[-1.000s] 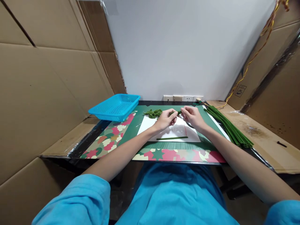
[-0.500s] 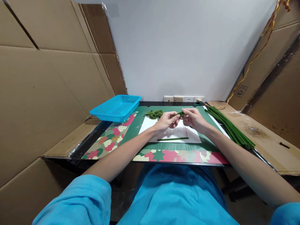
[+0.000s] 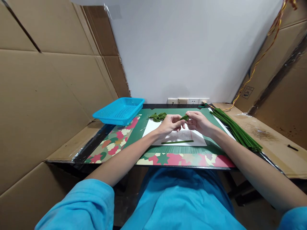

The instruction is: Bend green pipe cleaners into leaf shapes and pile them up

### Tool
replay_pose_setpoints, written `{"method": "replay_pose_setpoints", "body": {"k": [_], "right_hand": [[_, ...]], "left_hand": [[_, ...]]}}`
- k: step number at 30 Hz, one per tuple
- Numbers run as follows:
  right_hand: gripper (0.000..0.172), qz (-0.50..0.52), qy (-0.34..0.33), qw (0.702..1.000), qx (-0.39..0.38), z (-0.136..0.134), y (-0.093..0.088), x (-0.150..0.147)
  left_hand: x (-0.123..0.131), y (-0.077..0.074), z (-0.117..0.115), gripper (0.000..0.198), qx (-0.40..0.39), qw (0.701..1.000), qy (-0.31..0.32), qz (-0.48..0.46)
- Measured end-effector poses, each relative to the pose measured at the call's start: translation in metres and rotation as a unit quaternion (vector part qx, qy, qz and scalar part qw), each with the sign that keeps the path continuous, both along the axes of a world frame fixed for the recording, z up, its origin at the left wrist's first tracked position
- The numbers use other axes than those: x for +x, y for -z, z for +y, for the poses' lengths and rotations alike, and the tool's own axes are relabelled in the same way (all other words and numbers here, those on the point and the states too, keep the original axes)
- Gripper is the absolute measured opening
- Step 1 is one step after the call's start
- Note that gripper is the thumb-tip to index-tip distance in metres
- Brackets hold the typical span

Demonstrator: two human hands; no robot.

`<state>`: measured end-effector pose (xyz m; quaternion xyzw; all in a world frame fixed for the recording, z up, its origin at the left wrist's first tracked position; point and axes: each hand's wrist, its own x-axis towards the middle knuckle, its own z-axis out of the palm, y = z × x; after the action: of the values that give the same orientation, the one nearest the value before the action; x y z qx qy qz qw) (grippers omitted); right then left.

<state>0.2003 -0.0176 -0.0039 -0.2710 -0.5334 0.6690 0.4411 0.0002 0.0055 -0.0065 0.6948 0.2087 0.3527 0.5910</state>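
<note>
Above a white sheet of paper (image 3: 172,136), my left hand (image 3: 171,124) and my right hand (image 3: 198,122) meet at a bent green pipe cleaner (image 3: 184,118). It looks like a small leaf-shaped piece. Both hands pinch it, the left from one end and the right from the other; fingers partly hide it. A single straight pipe cleaner (image 3: 177,141) lies on the paper nearer to me. Behind my left hand is a small pile of bent green pieces (image 3: 157,117).
A bundle of long green pipe cleaners (image 3: 236,129) rests at the right. At the back left stands a blue perforated basket (image 3: 122,110). Under the paper is a green mat (image 3: 134,140) with a patterned border. Cardboard walls (image 3: 48,95) flank the table; sockets (image 3: 188,101) line the back wall.
The bent pipe cleaner has turned slightly between my fingers and shows a broader, rounder side. Both hands stay in nearly the same place.
</note>
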Motion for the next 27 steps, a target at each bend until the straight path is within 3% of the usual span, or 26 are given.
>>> {"method": "replay_pose_setpoints", "body": {"k": [4, 11, 19, 27], "right_hand": [[0.040, 0.017, -0.060, 0.998, -0.018, -0.003, -0.003, 0.001], [0.038, -0.005, 0.032, 0.999, 0.006, -0.001, -0.003, 0.002], [0.040, -0.080, 0.067, 0.987, 0.125, 0.000, 0.001, -0.003], [0.038, -0.020, -0.024, 0.999, 0.021, -0.010, -0.004, -0.004]], "left_hand": [[-0.002, -0.005, -0.002, 0.049, 0.024, 0.999, 0.010, 0.021], [-0.006, 0.000, 0.007, 0.048, -0.010, 0.999, -0.037, -0.011], [-0.006, 0.004, 0.013, 0.048, -0.043, 0.996, -0.070, -0.015], [-0.012, 0.001, 0.014, 0.052, -0.002, 1.000, -0.016, 0.023]]}}
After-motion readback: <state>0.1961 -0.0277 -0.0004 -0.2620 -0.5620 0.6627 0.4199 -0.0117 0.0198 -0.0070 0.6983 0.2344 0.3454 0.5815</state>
